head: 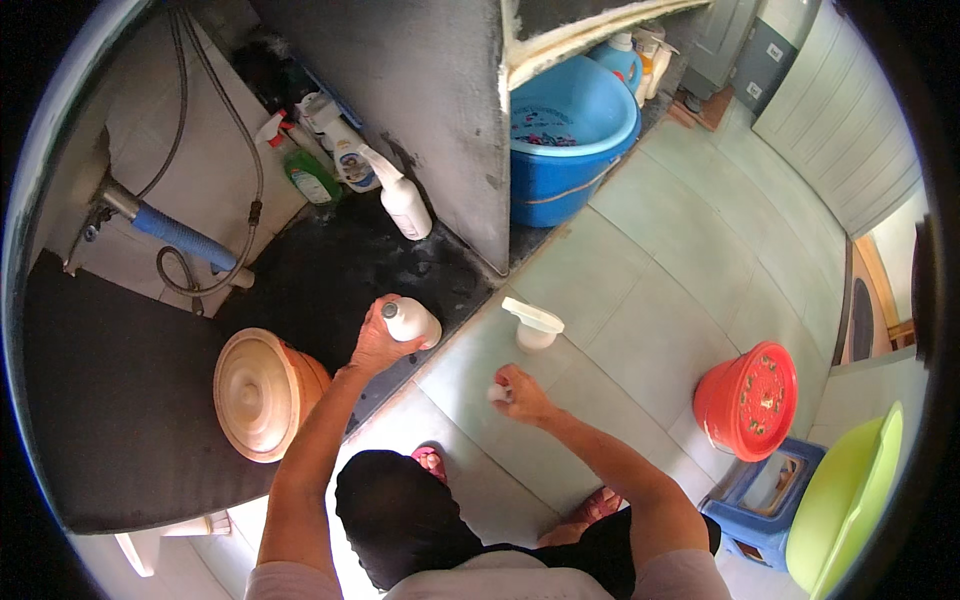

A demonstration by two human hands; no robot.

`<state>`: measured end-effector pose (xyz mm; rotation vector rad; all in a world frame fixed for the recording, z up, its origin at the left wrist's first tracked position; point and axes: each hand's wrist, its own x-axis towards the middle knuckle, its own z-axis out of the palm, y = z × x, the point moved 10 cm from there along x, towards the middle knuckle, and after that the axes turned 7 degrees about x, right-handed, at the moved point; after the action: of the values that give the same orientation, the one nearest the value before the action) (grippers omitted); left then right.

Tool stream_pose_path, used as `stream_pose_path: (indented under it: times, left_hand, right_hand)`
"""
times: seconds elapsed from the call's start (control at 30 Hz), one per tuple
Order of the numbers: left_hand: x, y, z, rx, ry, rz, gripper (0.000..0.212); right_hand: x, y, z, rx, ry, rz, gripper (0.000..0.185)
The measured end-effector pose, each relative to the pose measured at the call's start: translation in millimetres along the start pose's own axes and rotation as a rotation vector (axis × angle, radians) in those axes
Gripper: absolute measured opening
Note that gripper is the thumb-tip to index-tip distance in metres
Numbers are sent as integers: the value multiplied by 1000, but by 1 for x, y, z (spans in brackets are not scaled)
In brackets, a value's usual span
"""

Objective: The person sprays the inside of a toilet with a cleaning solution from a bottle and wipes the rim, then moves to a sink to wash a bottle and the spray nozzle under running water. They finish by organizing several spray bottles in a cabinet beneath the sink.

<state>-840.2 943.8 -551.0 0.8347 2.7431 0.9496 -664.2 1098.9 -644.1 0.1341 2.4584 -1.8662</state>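
Note:
My left hand (375, 349) is wrapped around a white bottle (415, 321) with a grey top, at the front edge of the black floor slab under the counter. Over the tiled floor, my right hand (525, 399) pinches a small whitish item (497, 392); most of it is hidden by the fingers, so its kind cannot be told. Just beyond that hand, a white plastic container with a flat, wide top (534, 326) stands on the tiles. Farther back on the slab, a white spray bottle (405, 206) stands near the dark partition.
An orange lidded bucket (307, 375) stands beside my left forearm. Behind are a green spray bottle (311, 176), another white bottle (352, 157) and a blue drain hose (180, 234). Blue tubs (559, 184) sit right of the partition. A red lidded bucket (709, 401) and lime basin (840, 502) lie right.

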Motion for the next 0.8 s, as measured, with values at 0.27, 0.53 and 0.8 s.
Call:
stream_pose_path:
  times: [0.27, 0.53, 0.8]
  left_hand:
    - [-1, 2, -2, 5, -25, -23, 77]
    - [0, 12, -5, 36, -15, 49, 75]
    - [-1, 9, -7, 29, -25, 23, 76]
  right_hand:
    - [73, -132, -12, 179, 204, -307, 30]
    - [124, -208, 9, -6, -76, -546, 31]
    - [127, -225, 17, -157, -94, -643, 28]
